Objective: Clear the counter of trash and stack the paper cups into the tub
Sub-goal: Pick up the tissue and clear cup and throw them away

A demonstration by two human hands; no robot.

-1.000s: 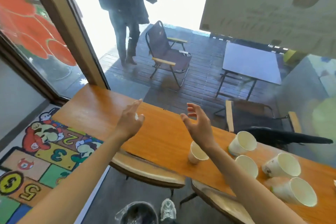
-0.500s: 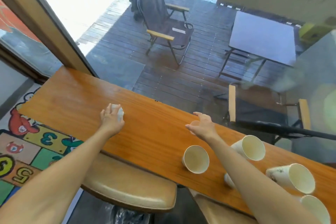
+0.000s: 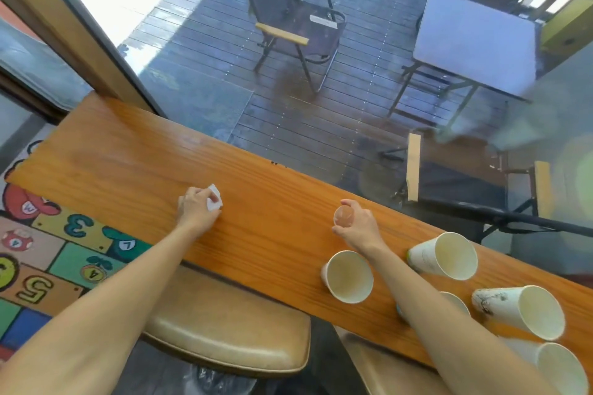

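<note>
In the head view, the left hand point(image 3: 198, 209) rests on the wooden table point(image 3: 128, 163), its fingers point(image 3: 205, 194) curled round a small white scrap of paper point(image 3: 214, 201); most of the scrap is hidden under the hand, so its shape is hard to make out. The right hand point(image 3: 357, 228) is further along the table with its fingers closed on a small clear cup point(image 3: 343, 216), which is see-through and blurred enough that its base cannot be told.

Near the right wrist a paper cup point(image 3: 348, 276) stands mouth up. Another paper cup point(image 3: 444, 255) lies tilted beyond it. A third point(image 3: 454, 301) is mostly covered by the right forearm, with only part of its rim showing. A stained paper cup point(image 3: 519, 314) lies on its side, and the last one point(image 3: 560, 369) is cut off by the lower right corner.

No tub shows in this view. Under the table a tan stool seat point(image 3: 224, 330) is partly hidden by the left forearm.
</note>
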